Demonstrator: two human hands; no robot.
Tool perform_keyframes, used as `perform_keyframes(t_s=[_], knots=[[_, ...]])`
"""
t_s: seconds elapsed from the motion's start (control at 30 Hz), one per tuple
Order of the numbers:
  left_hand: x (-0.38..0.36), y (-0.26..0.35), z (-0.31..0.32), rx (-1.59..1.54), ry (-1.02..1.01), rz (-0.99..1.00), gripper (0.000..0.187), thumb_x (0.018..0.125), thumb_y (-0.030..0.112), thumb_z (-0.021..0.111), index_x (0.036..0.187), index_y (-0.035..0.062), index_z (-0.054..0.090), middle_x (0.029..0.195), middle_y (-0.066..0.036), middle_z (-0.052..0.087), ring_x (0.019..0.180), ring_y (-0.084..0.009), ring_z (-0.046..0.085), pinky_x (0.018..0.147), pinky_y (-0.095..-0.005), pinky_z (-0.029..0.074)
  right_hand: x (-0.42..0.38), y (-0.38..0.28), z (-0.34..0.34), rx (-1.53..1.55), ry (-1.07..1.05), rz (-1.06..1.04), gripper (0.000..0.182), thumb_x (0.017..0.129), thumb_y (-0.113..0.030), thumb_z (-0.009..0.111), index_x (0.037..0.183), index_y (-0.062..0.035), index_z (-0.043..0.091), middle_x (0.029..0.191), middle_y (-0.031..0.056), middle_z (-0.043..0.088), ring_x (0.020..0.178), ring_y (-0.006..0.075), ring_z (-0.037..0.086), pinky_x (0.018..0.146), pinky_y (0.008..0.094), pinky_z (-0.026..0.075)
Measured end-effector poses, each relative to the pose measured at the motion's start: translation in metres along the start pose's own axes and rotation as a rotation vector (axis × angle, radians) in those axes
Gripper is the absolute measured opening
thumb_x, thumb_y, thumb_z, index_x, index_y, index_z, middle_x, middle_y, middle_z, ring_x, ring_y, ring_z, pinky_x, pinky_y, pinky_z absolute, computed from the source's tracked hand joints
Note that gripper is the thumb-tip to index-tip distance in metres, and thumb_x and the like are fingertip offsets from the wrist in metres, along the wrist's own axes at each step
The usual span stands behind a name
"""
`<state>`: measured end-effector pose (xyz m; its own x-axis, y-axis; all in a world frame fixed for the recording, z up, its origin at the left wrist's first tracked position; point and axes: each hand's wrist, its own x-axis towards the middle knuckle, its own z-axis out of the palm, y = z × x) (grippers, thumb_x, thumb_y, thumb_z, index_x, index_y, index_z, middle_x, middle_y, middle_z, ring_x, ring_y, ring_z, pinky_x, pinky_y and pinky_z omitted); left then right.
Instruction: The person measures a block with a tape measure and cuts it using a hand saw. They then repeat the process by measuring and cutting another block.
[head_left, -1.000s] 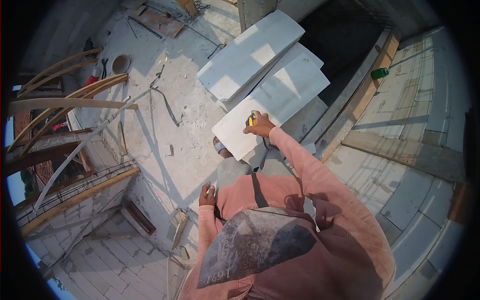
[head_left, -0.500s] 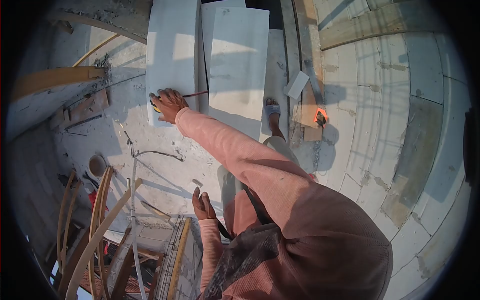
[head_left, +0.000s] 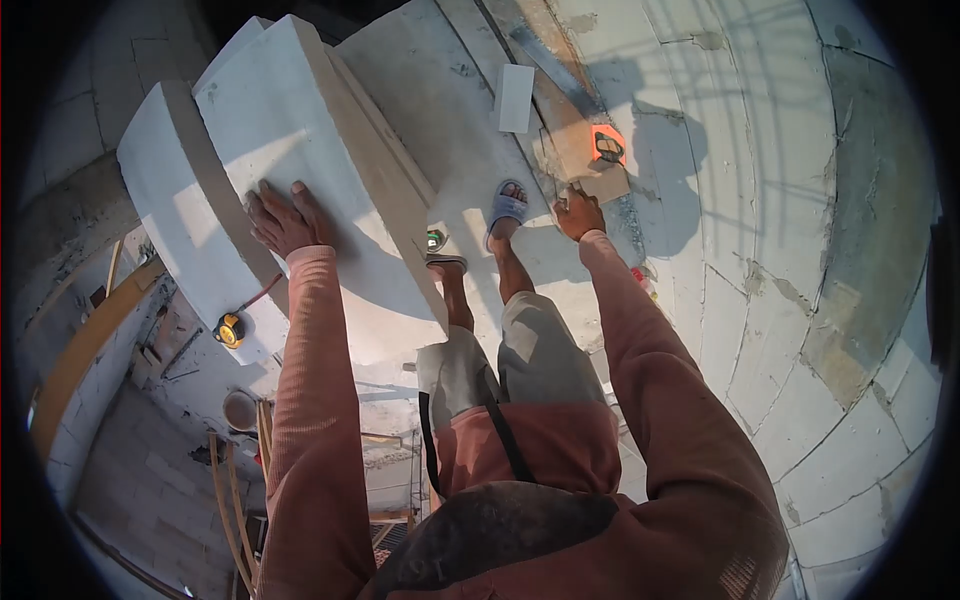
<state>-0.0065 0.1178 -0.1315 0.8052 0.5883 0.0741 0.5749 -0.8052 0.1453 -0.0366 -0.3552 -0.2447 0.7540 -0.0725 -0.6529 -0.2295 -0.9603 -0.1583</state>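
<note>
One right hand [head_left: 578, 212], contents unclear

Hands [head_left: 288, 222] over pale blocks [head_left: 290, 130], yellow tape measure [head_left: 229, 331], sandaled feet [head_left: 508, 205]

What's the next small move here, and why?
Probably move the right hand slightly forward to the orange-and-black item: it lies on the boards just beyond that hand, while the left hand is spread on the white block.
</note>
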Motion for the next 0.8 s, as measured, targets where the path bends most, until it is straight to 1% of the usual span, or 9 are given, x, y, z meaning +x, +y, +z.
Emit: perform_keyframes(t_s=[0.07, 0.13, 0.3, 0.4, 0.43, 0.47, 0.53, 0.63, 0.8], knots=[[-0.005, 0.017, 0.01, -0.024, 0.109, -0.04, 0.07, 0.105, 0.059, 0.035, 0.157, 0.0121, 0.037, 0.161, -0.017, 0.034, 0.154, -0.0337, 0.023, 0.124, -0.0585, 0.016, 0.034, 0.055, 0.019, -0.103, -0.228, 0.108, 0.045, 0.092, -0.037, 0.063, 0.128, -0.01, 0.06, 0.129, 0.0151, 0.065, 0.124, 0.0385, 0.058, 0.104, 0.0536, 0.048], [-0.003, 0.018, 0.001, -0.005, 0.05, -0.033, 0.072, 0.105, 0.059, 0.031, 0.157, 0.0091, 0.037, 0.162, -0.019, 0.032, 0.151, -0.0367, 0.027, 0.122, -0.0546, 0.022, 0.053, 0.079, 0.011, -0.14, -0.319, 0.207, 0.044, 0.093, -0.037, 0.062, 0.129, -0.012, 0.06, 0.132, 0.0122, 0.064, 0.126, 0.0372, 0.058, 0.105, 0.0515, 0.048], [-0.001, 0.024, -0.008, -0.062, -0.006, -0.042, 0.073, 0.106, 0.057, 0.033, 0.156, 0.0038, 0.036, 0.157, -0.025, 0.034, 0.144, -0.0388, 0.034, 0.118, -0.048, 0.032, 0.152, 0.156, 0.067, -0.235, -0.214, 0.096, 0.041, 0.09, -0.03, 0.065, 0.127, -0.0129, 0.055, 0.129, 0.0131, 0.061, 0.123, 0.0363, 0.06, 0.097, 0.0512, 0.055], [-0.001, 0.017, -0.008, -0.076, -0.041, -0.064, 0.076, 0.105, 0.061, 0.026, 0.157, 0.0056, 0.031, 0.154, -0.022, 0.031, 0.145, -0.0351, 0.032, 0.12, -0.0493, 0.029, 0.202, 0.188, 0.096, -0.342, -0.089, 0.051, 0.048, 0.088, -0.027, 0.068, 0.131, -0.0136, 0.052, 0.134, 0.0132, 0.058, 0.125, 0.0355, 0.058, 0.099, 0.0484, 0.055], [0.0, 0.006, -0.01, -0.005, -0.084, -0.002, 0.079, 0.104, 0.063, 0.023, 0.159, 0.0062, 0.027, 0.155, -0.021, 0.027, 0.145, -0.0348, 0.03, 0.122, -0.0485, 0.029, 0.216, 0.201, 0.108, -0.345, -0.031, 0.035, 0.05, 0.087, -0.027, 0.068, 0.131, -0.0134, 0.051, 0.134, 0.0131, 0.058, 0.124, 0.0356, 0.058, 0.098, 0.0485, 0.055], [0.002, -0.024, -0.013, 0.053, -0.12, 0.125, 0.076, 0.103, 0.062, 0.035, 0.157, 0.0095, 0.025, 0.154, -0.021, 0.029, 0.146, -0.0353, 0.029, 0.123, -0.0498, 0.029, 0.225, 0.207, 0.113, -0.371, -0.029, 0.042, 0.051, 0.086, -0.027, 0.069, 0.131, -0.013, 0.049, 0.132, 0.0131, 0.058, 0.123, 0.0363, 0.059, 0.097, 0.0486, 0.055], [0.01, -0.034, -0.019, 0.51, -0.073, 0.718, 0.082, 0.096, 0.067, 0.051, 0.154, 0.0152, 0.023, 0.154, -0.021, 0.029, 0.148, -0.037, 0.027, 0.122, -0.0529, 0.031, 0.242, 0.228, 0.132, -0.381, 0.019, -0.009, 0.049, 0.086, -0.025, 0.07, 0.129, -0.0138, 0.049, 0.13, 0.0143, 0.058, 0.121, 0.037, 0.06, 0.094, 0.05, 0.056], [0.006, -0.012, -0.023, 0.505, -0.167, 0.743, 0.088, 0.087, 0.07, 0.063, 0.149, 0.0208, 0.024, 0.154, -0.02, 0.03, 0.149, -0.0391, 0.028, 0.121, -0.0559, 0.032, 0.26, 0.238, 0.155, -0.405, 0.004, 0.02, 0.048, 0.086, -0.024, 0.071, 0.128, -0.0153, 0.049, 0.131, 0.0145, 0.057, 0.119, 0.0371, 0.061, 0.094, 0.0505, 0.056], [0.006, -0.012, -0.02, 0.466, -0.161, 0.769, 0.09, 0.086, 0.076, 0.058, 0.15, 0.0237, 0.023, 0.151, -0.02, 0.034, 0.146, -0.0397, 0.033, 0.121, -0.0575, 0.033, 0.258, 0.23, 0.159, -0.477, 0.175, 0.096, 0.051, 0.086, -0.026, 0.072, 0.131, -0.0181, 0.048, 0.135, 0.0143, 0.055, 0.12, 0.037, 0.062, 0.096, 0.05, 0.055]])
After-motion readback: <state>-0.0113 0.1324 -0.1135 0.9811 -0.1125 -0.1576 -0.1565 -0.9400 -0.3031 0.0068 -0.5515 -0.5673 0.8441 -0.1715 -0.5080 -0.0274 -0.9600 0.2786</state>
